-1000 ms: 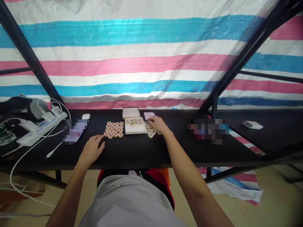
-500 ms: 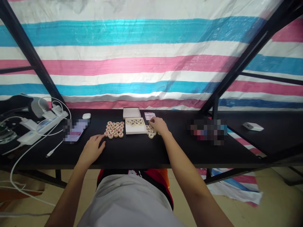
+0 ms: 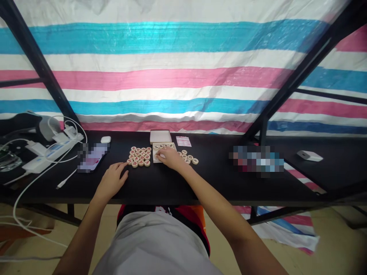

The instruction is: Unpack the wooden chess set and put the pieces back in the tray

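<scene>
My right hand (image 3: 169, 157) is over the white box (image 3: 156, 160), its fingertips pinched on a round wooden Chinese chess piece near the box's left side. Along the back of that box lie several pieces with dark characters (image 3: 163, 146), partly covered by the hand. My left hand (image 3: 114, 179) rests palm down on the table, fingers stretched and thumb apart. Its index fingertip touches or nearly touches the nearest-left piece of a block of red-marked pieces (image 3: 139, 156). To the right of the box, a loose group of dark-marked pieces (image 3: 190, 157) lies beside my right wrist.
Behind the box stands its lid (image 3: 160, 136), with a printed card (image 3: 183, 141) to the right. A phone (image 3: 93, 157), a white earbud case (image 3: 106, 139), a cable and a power strip (image 3: 51, 154) occupy the left of the black table (image 3: 160, 187). A white adapter (image 3: 309, 156) lies far right.
My right hand has moved left from the loose dark-marked pieces to the box, carrying a piece. The left hand stays by the red-marked block.
</scene>
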`<state>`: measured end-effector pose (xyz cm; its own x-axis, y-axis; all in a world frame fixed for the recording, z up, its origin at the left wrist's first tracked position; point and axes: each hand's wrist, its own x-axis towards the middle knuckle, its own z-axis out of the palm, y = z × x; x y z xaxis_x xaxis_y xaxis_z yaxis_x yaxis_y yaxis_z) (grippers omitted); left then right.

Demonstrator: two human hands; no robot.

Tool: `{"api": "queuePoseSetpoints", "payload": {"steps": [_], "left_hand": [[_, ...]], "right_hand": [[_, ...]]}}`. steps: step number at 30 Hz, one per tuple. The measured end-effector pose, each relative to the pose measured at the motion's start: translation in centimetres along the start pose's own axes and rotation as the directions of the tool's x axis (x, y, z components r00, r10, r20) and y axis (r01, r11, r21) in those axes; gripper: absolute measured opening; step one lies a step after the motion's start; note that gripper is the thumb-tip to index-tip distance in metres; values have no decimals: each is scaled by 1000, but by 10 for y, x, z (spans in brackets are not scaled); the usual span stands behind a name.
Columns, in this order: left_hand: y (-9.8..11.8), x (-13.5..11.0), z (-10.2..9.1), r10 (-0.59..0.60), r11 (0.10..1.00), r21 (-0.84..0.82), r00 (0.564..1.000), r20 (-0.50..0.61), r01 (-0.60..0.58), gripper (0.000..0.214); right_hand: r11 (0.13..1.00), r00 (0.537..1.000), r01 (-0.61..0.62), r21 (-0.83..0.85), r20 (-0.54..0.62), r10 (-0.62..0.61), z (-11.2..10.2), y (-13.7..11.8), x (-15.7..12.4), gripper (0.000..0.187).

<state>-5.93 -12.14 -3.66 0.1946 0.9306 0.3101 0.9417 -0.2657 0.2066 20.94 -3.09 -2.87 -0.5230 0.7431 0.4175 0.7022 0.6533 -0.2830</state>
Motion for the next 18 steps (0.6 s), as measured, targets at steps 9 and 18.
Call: {"api": "queuePoseSetpoints", "payload": {"steps": [9,18], "left_hand": [[0,0,1,0,1000,-1,1000,-15,0,40],[1,0,0,-3,1000,-6,1000,-11,3,39]], "right_hand": [[990,995,98,-106,44,-94,-3,-6,-8,33],[987,985,89,-132,160,-68,2,-11,-8,44]]}}
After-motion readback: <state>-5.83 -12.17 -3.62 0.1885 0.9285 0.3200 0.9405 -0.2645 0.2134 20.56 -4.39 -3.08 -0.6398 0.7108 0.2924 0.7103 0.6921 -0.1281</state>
